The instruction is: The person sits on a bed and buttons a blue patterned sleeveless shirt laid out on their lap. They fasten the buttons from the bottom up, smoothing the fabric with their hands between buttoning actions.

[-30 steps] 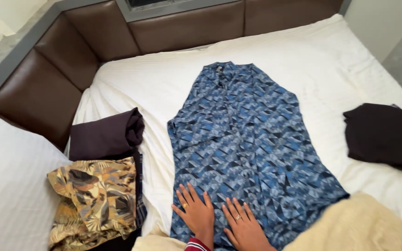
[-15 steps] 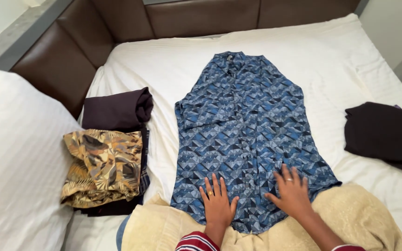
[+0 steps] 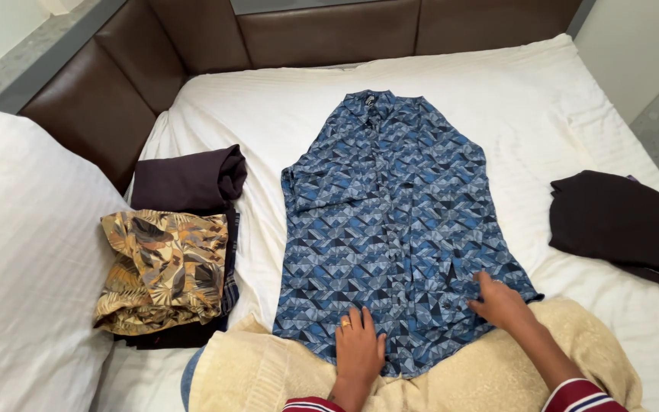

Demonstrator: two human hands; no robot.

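Note:
A blue shirt with a geometric pattern (image 3: 390, 221) lies spread flat on the white bed (image 3: 284, 107), collar away from me. My left hand (image 3: 358, 347) rests palm down on its lower hem, fingers apart, a ring on one finger. My right hand (image 3: 499, 302) presses flat on the shirt's lower right corner. Neither hand grips anything. Both sleeves are dark red with stripes.
To the left sits a stack of folded clothes: a dark purple piece (image 3: 188, 179) and a tan leaf-print piece (image 3: 163, 267). A white pillow (image 3: 20, 259) lies far left. A dark garment (image 3: 623, 225) rests at the right. A beige cloth (image 3: 467, 378) lies under my arms. Brown padded headboard (image 3: 329, 34) behind.
My right hand slid rightward along the shirt's hem, away from the left hand. The view shifted so the shirt sits more centred.

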